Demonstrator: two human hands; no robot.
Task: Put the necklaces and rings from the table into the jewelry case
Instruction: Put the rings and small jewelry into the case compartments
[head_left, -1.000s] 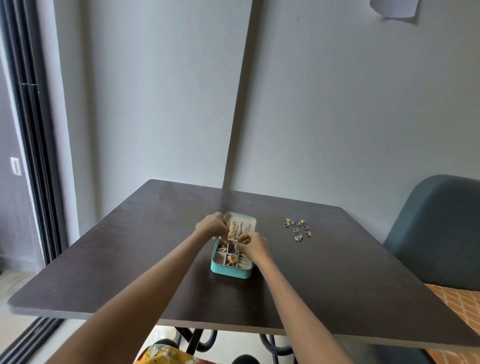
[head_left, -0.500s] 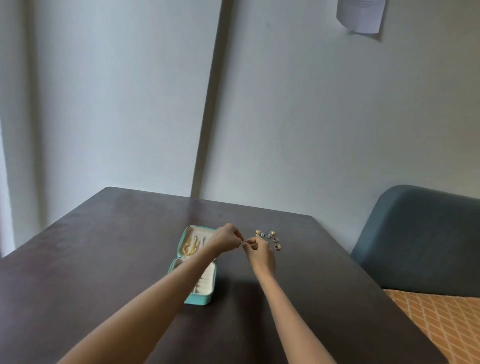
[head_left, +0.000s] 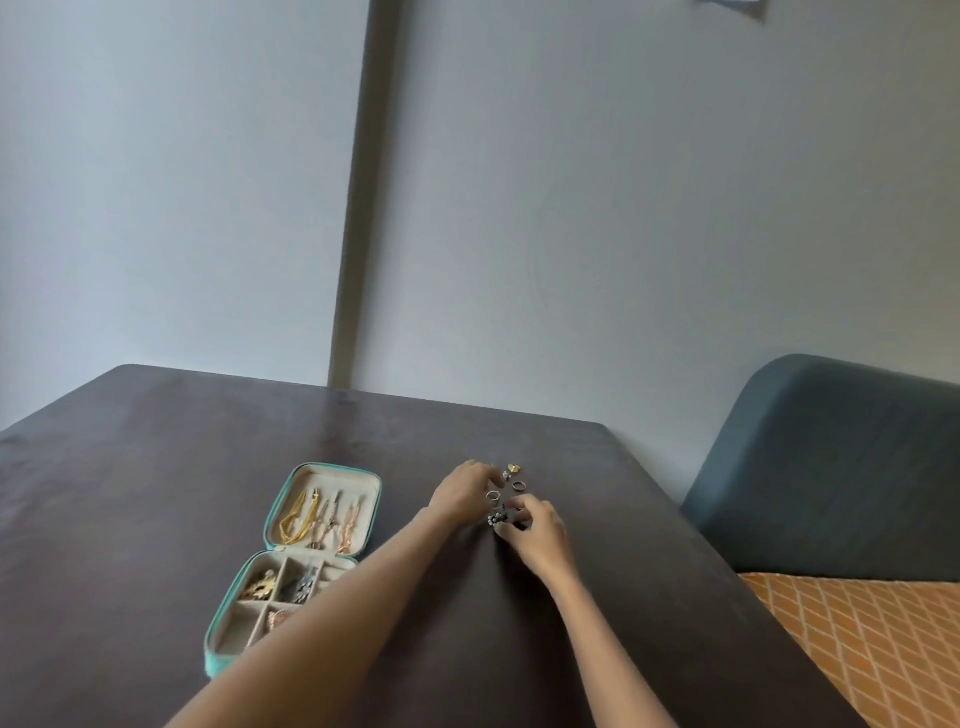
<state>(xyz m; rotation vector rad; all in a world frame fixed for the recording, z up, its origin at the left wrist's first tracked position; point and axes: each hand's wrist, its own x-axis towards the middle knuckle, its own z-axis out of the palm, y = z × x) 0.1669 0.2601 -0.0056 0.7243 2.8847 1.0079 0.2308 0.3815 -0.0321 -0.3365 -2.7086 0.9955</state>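
Observation:
A teal jewelry case lies open on the left of the dark table. Gold and rose necklaces hang in its lid, and jewelry fills several compartments. Several rings lie loose on the table to the right of the case. My left hand rests knuckles-up at the left of the rings, its fingertips hidden. My right hand sits just in front of the rings with curled fingers pinching a dark ring. My left forearm crosses over the case's front right corner.
A dark blue padded chair back stands at the table's right edge, with an orange patterned seat below it. Grey walls rise close behind the table's far edge.
Both hands moved right from the case to the loose rings and dropped to the table. The view swung right and closer, so the case now lies at the left.

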